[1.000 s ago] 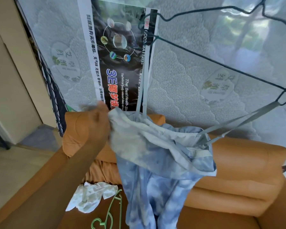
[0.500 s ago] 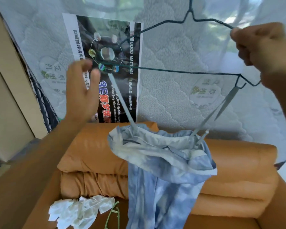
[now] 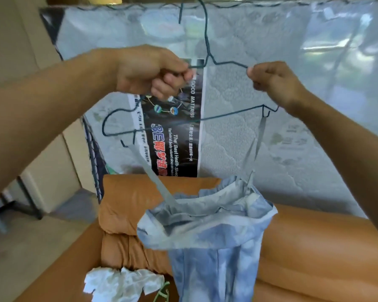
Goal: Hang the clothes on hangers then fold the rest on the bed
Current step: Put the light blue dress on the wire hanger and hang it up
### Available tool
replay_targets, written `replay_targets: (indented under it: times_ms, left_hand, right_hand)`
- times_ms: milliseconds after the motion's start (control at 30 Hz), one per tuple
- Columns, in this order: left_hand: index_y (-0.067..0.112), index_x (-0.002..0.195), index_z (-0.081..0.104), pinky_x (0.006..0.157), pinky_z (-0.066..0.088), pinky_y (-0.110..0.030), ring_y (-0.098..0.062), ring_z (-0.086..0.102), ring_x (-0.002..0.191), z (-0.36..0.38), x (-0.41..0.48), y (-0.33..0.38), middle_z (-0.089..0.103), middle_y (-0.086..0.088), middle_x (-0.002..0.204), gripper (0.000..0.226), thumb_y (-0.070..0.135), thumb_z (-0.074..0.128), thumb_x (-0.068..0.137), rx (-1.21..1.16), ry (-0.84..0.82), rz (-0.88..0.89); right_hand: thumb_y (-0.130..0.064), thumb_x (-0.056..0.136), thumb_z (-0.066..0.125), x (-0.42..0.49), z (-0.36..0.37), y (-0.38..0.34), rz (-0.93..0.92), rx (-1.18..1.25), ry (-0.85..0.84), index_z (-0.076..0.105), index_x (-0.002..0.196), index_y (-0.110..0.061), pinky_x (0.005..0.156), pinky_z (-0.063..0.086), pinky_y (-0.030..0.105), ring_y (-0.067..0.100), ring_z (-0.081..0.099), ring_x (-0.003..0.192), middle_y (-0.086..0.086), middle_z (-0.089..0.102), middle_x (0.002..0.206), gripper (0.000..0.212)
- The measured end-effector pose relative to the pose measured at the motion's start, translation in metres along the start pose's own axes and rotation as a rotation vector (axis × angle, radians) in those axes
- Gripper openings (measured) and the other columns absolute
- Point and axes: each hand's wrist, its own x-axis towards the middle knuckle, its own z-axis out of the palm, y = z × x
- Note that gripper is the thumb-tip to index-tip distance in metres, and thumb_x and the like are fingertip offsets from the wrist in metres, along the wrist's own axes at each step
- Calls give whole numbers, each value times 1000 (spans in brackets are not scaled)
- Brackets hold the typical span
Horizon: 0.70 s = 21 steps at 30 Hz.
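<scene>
- The blue-and-white tie-dye garment (image 3: 205, 236) is hung in mid-air by its two thin grey straps, out in front of the couch. Its lower part is cut off by the bottom edge, so where it ends can't be told.
- The left strap (image 3: 153, 177) is caught at the left end of a dark green wire hanger (image 3: 227, 115), and the right strap (image 3: 260, 138) is looped on the little notch at the right end.
- The hanger is held up tilted, left end lower, hook pointing up.
- The wire's left shoulder is pinched between thumb and curled fingers of the left hand (image 3: 153, 73).
- The right shoulder is pinched the same way by the right hand (image 3: 273, 81), so it's gripped on both sides of the neck.
- Below and behind, an orange leather-looking couch (image 3: 314, 236) can be seen.
- A crumpled white cloth (image 3: 118, 284) is left lying on the seat, with a bit of a light green hanger (image 3: 162, 293) just beside it.
- A plastic-wrapped quilted mattress (image 3: 271, 149) is stood upright behind the couch, with a dark printed label (image 3: 177, 138) stuck on it.
</scene>
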Motion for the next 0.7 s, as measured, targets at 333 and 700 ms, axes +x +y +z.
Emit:
replay_targets:
  times_ms: [333,700]
  left_hand:
    - [16,85,50,45,28,-16,-8,34,47,14,-70,-28,43,4,54,27,17,31,105,-322,364,-95]
    - [23,68,58,53,30,-19,-2,41,51,-59,-237,-3,51,12,56,29,22,53,96,373,886,-190]
  right_hand:
    - [-36,102,56,19,116,-22,49,86,-116,72,101,-4,84,47,33,25,67,94,19,72,109,36]
    - [-24,107,43,4,136,-130,-62,495,-584,58,78,-15,70,53,35,23,65,69,3,69,72,34]
